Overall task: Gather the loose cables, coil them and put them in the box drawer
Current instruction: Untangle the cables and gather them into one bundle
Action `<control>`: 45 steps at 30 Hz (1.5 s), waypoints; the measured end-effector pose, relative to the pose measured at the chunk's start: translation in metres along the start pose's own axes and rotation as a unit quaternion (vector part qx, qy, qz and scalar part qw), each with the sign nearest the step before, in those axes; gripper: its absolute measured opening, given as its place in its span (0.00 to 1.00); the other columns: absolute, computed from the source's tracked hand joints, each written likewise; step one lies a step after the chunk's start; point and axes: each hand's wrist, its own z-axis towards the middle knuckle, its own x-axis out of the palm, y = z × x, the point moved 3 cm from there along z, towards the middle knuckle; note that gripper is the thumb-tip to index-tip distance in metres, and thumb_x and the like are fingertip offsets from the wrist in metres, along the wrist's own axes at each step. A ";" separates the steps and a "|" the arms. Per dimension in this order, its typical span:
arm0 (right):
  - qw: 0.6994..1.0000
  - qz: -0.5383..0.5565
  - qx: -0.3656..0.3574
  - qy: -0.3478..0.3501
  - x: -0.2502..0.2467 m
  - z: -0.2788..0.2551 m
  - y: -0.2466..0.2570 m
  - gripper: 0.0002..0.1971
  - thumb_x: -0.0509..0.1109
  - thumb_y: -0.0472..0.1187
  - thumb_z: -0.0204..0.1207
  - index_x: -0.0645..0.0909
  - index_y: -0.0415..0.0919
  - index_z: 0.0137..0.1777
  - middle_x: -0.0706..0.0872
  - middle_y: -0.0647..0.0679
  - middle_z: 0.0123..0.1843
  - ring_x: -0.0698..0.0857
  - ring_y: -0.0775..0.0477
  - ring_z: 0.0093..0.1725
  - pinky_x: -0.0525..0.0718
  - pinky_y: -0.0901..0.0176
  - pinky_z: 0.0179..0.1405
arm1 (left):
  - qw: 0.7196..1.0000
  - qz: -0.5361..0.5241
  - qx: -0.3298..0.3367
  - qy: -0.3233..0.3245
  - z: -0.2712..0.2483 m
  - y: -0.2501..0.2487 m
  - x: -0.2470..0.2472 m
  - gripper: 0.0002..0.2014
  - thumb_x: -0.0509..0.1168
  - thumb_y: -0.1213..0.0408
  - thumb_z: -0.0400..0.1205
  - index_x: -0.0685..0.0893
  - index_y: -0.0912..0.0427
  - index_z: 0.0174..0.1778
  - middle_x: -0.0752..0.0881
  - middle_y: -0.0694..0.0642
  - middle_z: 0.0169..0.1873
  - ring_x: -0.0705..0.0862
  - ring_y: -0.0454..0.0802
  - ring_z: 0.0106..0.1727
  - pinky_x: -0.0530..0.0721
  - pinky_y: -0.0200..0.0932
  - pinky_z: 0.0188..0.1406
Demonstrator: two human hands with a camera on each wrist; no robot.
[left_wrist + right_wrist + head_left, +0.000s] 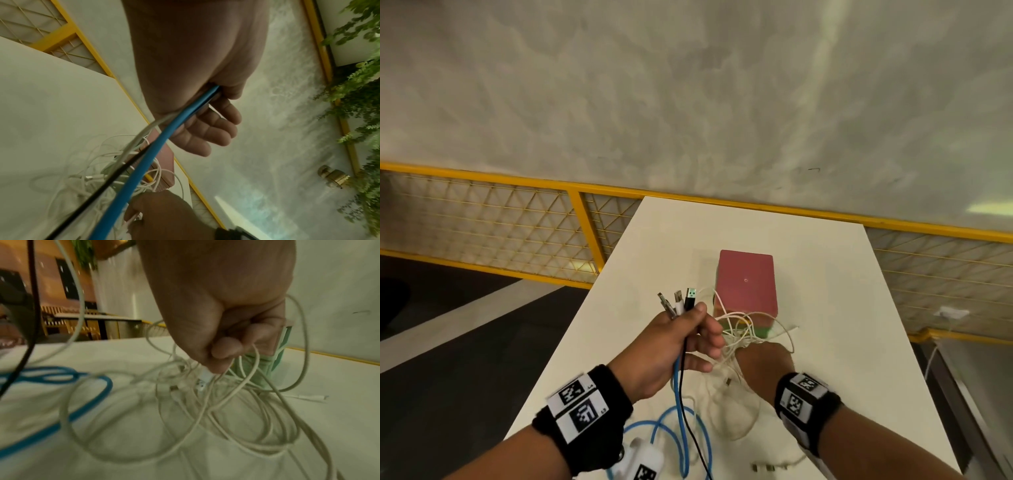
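Left hand [671, 346] grips the plug ends, right hand [763, 363] pinches what looks like a white plug in the cables [205, 410] on the desk [825, 291], box [746, 284] at 12 o'clock; keep plugs level, wind even loops.

white cable tangle [736, 342] blocks the front of the box [746, 284]; blue cable [681, 428] loops cover the near table [842, 308]; right side stays bare

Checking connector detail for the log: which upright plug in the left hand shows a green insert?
The black-bodied plug, rightmost of the bunch beside the thumb; the others look silver or white.
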 end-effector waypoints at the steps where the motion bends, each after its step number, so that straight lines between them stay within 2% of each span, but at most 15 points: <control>1: 0.999 0.026 -0.010 -0.018 -0.003 -0.005 -0.005 0.15 0.59 0.38 0.82 0.82 0.47 0.63 0.88 0.46 0.62 0.87 0.38 0.62 0.83 0.49 0.58 | 1.000 0.000 0.001 -0.001 0.002 -0.001 -0.001 0.20 0.57 0.53 0.88 0.88 0.62 0.41 0.89 0.62 0.38 0.87 0.55 0.38 0.87 0.50 0.38; 5: 0.941 0.327 -0.068 -0.046 -0.039 -0.034 -0.035 0.08 0.67 0.44 0.80 0.85 0.51 0.56 0.89 0.50 0.55 0.86 0.50 0.54 0.81 0.57 0.53 | 0.999 0.017 0.026 -0.007 0.009 -0.010 0.002 0.19 0.57 0.54 0.89 0.88 0.63 0.45 0.89 0.60 0.39 0.87 0.53 0.38 0.87 0.50 0.39; 9: 0.739 0.661 -0.014 -0.132 -0.098 -0.073 -0.063 0.04 0.70 0.35 0.81 0.85 0.39 0.45 0.84 0.51 0.36 0.77 0.60 0.29 0.73 0.67 0.26 | 0.998 0.021 0.054 -0.009 0.014 -0.020 0.011 0.19 0.57 0.54 0.89 0.89 0.63 0.55 0.90 0.59 0.45 0.88 0.54 0.46 0.86 0.52 0.45; 14: 0.627 0.737 0.006 -0.251 -0.143 -0.098 -0.066 0.07 0.71 0.33 0.79 0.87 0.42 0.41 0.83 0.43 0.37 0.79 0.51 0.32 0.75 0.64 0.22 | 0.998 0.017 0.065 0.021 0.014 -0.037 0.042 0.17 0.56 0.55 0.90 0.87 0.56 0.65 0.91 0.58 0.61 0.89 0.57 0.62 0.83 0.62 0.65; 17: 0.584 0.758 -0.008 -0.291 -0.159 -0.104 -0.053 0.05 0.72 0.30 0.78 0.88 0.38 0.44 0.87 0.43 0.33 0.84 0.46 0.31 0.82 0.59 0.24 | 0.995 0.013 0.081 0.058 0.012 -0.045 0.060 0.18 0.55 0.55 0.90 0.84 0.54 0.69 0.90 0.58 0.64 0.88 0.57 0.65 0.82 0.60 0.67; 20: 0.556 0.770 0.006 -0.312 -0.164 -0.105 -0.042 0.04 0.74 0.29 0.76 0.85 0.38 0.46 0.90 0.36 0.38 0.88 0.42 0.34 0.90 0.45 0.33 | 0.994 -0.014 0.080 0.078 0.011 -0.048 0.074 0.19 0.55 0.55 0.90 0.83 0.61 0.69 0.90 0.64 0.60 0.90 0.58 0.59 0.88 0.54 0.59; 23: 0.569 0.763 0.007 -0.308 -0.159 -0.106 -0.033 0.12 0.70 0.26 0.78 0.89 0.43 0.43 0.92 0.36 0.43 0.91 0.40 0.40 0.90 0.34 0.45 | 0.994 -0.029 0.073 0.074 0.010 -0.047 0.080 0.17 0.54 0.56 0.90 0.82 0.54 0.69 0.92 0.57 0.55 0.92 0.51 0.52 0.90 0.46 0.50; 27: 0.591 0.758 -0.026 -0.274 -0.145 -0.114 -0.031 0.17 0.65 0.23 0.78 0.91 0.42 0.49 0.94 0.45 0.45 0.91 0.43 0.45 0.90 0.49 0.45 | 0.995 -0.011 0.076 0.069 0.008 -0.045 0.075 0.18 0.55 0.56 0.90 0.84 0.58 0.69 0.91 0.58 0.59 0.91 0.50 0.54 0.88 0.45 0.51; 29: 0.602 0.766 0.024 -0.225 -0.128 -0.116 -0.034 0.08 0.68 0.33 0.81 0.88 0.37 0.44 0.89 0.43 0.38 0.85 0.46 0.34 0.82 0.53 0.34 | 0.996 -0.019 0.079 0.037 0.009 -0.047 0.070 0.17 0.55 0.58 0.90 0.86 0.61 0.65 0.90 0.61 0.59 0.91 0.53 0.57 0.89 0.44 0.50; 31: 0.594 0.798 0.064 -0.079 -0.108 -0.112 -0.028 0.19 0.63 0.48 0.85 0.86 0.34 0.43 0.86 0.40 0.35 0.79 0.48 0.28 0.75 0.56 0.28 | 0.995 -0.024 0.096 0.009 0.011 -0.050 0.066 0.17 0.56 0.58 0.90 0.87 0.62 0.60 0.90 0.64 0.59 0.90 0.58 0.62 0.90 0.47 0.52; 33: 0.534 0.841 0.079 0.045 -0.096 -0.109 -0.016 0.27 0.56 0.57 0.86 0.86 0.35 0.45 0.86 0.41 0.34 0.77 0.49 0.27 0.72 0.59 0.27 | 0.994 -0.014 0.108 -0.003 0.011 -0.048 0.067 0.16 0.56 0.58 0.90 0.88 0.61 0.55 0.91 0.65 0.53 0.90 0.62 0.58 0.89 0.51 0.53; 35: 0.441 0.891 0.075 0.081 -0.095 -0.104 -0.007 0.23 0.60 0.57 0.84 0.86 0.39 0.44 0.85 0.44 0.34 0.78 0.51 0.29 0.71 0.60 0.29 | 0.993 0.004 0.115 -0.022 0.009 -0.044 0.069 0.16 0.56 0.59 0.90 0.88 0.62 0.50 0.91 0.63 0.40 0.89 0.64 0.52 0.88 0.53 0.52; 39: 0.279 0.953 0.098 0.064 -0.102 -0.091 -0.005 0.13 0.62 0.47 0.79 0.83 0.41 0.40 0.84 0.45 0.35 0.82 0.48 0.34 0.79 0.52 0.41 | 0.984 -0.017 0.140 -0.109 -0.002 -0.042 0.055 0.16 0.56 0.61 0.90 0.83 0.64 0.42 0.75 0.54 0.17 0.85 0.56 0.29 0.85 0.56 0.49; 41: 0.212 0.969 0.123 0.043 -0.104 -0.083 -0.013 0.16 0.60 0.43 0.79 0.79 0.37 0.33 0.85 0.41 0.30 0.81 0.45 0.32 0.79 0.50 0.43 | 0.981 -0.012 0.150 -0.119 -0.016 -0.046 0.043 0.16 0.56 0.62 0.90 0.82 0.65 0.40 0.67 0.52 0.14 0.73 0.50 0.17 0.82 0.49 0.35; 45: 0.108 0.979 0.171 -0.041 -0.092 -0.063 -0.043 0.14 0.55 0.31 0.79 0.70 0.37 0.31 0.74 0.42 0.28 0.73 0.46 0.29 0.78 0.51 0.39 | 0.993 0.019 0.101 -0.060 -0.055 -0.069 0.015 0.17 0.56 0.61 0.89 0.82 0.62 0.37 0.63 0.51 0.16 0.59 0.44 0.14 0.63 0.34 0.15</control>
